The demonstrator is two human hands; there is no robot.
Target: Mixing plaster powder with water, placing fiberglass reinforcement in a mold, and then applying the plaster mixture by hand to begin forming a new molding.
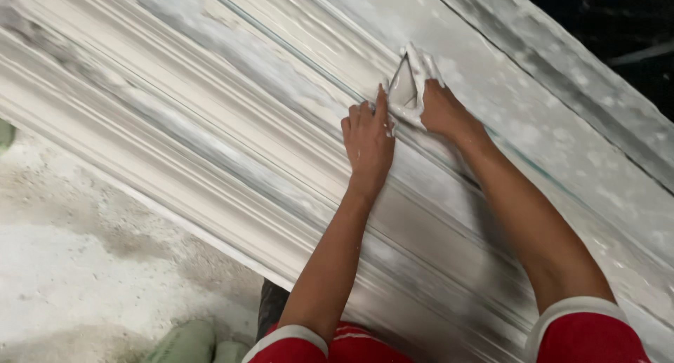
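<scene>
White ridged moulding (232, 159): both hands press a plaster-caked scraper (405, 89).

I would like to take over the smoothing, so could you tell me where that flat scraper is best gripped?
Grip the scraper by its two upper edges, from either side, as the left hand and right hand do now: it lies flat on the ridged moulding, so only its edges are free.
</scene>
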